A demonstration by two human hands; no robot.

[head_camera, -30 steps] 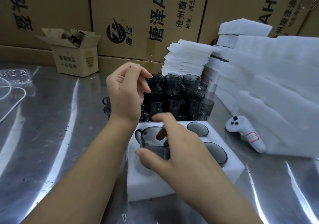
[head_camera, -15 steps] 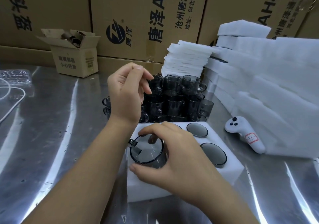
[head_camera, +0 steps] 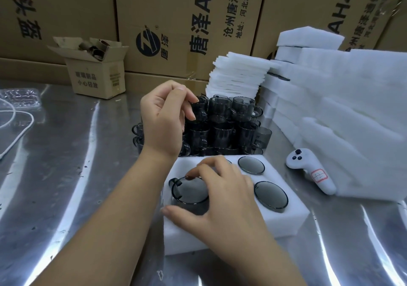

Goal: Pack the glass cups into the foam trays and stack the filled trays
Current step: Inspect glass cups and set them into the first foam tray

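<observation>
The right hand point(head_camera: 222, 200) grips a dark see-through glass cup point(head_camera: 190, 194) by its round rim, fingers and thumb closed around it. The cup sits part way down in the near-left hole of a white foam tray point(head_camera: 290, 219) on the shiny tabletop point(head_camera: 66, 164). Its small handle points left. Two more cups fill the holes on the right. The left hand point(head_camera: 164, 121) hangs over a stack of grey cups point(head_camera: 229, 125) behind the tray, fingers curled, maybe touching one.
</observation>
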